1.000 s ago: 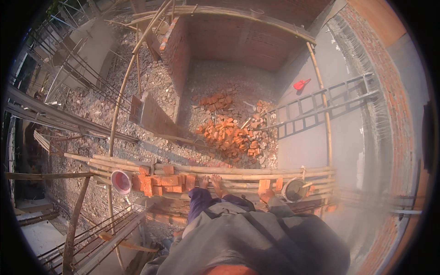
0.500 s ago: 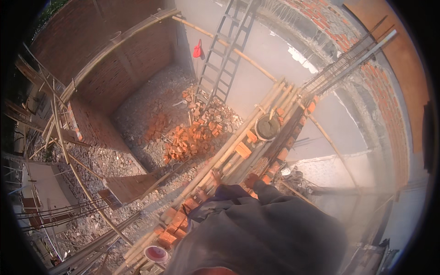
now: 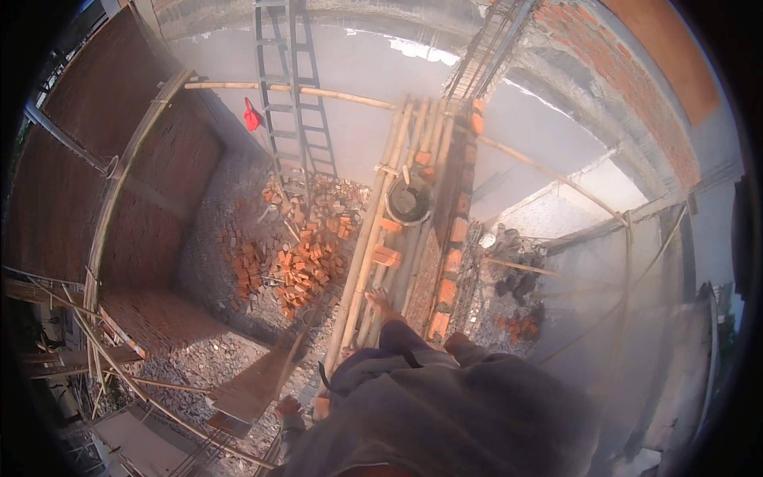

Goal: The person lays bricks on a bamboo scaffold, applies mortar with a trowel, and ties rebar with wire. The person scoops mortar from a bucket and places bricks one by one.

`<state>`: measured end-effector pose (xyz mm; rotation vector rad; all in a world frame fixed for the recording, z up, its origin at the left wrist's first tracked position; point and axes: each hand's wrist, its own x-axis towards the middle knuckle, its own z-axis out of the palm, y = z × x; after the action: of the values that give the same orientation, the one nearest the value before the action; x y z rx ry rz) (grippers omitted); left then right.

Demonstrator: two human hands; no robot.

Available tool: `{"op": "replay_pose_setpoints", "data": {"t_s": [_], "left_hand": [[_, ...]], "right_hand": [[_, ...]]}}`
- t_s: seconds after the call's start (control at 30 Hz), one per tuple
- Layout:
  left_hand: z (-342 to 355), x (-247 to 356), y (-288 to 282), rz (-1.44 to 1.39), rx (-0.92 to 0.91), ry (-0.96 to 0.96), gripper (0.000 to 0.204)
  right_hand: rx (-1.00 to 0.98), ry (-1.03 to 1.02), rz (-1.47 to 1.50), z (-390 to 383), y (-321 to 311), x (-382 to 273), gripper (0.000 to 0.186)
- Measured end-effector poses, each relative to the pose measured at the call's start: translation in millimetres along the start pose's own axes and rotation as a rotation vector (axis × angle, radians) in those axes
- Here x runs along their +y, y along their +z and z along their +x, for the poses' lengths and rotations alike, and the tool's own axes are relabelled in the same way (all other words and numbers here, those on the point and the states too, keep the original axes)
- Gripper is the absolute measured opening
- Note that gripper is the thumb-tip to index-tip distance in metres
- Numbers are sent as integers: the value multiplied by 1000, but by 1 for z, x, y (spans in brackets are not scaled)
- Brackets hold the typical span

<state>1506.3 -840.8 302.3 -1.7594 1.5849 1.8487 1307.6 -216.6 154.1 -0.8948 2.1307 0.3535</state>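
Observation:
My left hand [image 3: 288, 408] hangs out past the left edge of a bamboo scaffold platform [image 3: 362, 274], near a brown board below. Its fingers are too small to make out. My right hand [image 3: 457, 343] is close to my body, beside a narrow course of orange bricks [image 3: 447, 292]; my sleeve partly covers it and its fingers do not show. Between them, my bare foot [image 3: 381, 304] rests on the bamboo poles. Ahead of it lies a loose orange brick [image 3: 387, 255]. Farther along the platform stands a round pan of grey mortar [image 3: 408, 200].
Far below on the left are a heap of broken bricks [image 3: 308, 266] and a brown board [image 3: 258, 381]. A ladder [image 3: 290, 103] leans on the far wall, near a red bag [image 3: 252, 117]. Bamboo poles [image 3: 548, 171] cross on the right, above a drop.
My view has turned to the right, and the platform now runs more straight ahead. My left hand has come into view at the left; my right hand has drawn back toward my body.

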Motion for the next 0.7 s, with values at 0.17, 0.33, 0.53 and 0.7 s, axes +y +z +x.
{"op": "replay_pose_setpoints", "data": {"t_s": [0.17,0.33,0.53,0.7], "left_hand": [[34,53,64,-28,-131,230,44],[71,63,129,-101,-223,160,37],[45,57,179,117,-268,13,37],[31,52,171,179,-281,-76,37]], "right_hand": [[63,45,90,15,-20,34,20],[123,178,167,34,-42,87,19],[86,172,139,28,-39,129,22],[84,181,82,16,-35,107,21]]}}
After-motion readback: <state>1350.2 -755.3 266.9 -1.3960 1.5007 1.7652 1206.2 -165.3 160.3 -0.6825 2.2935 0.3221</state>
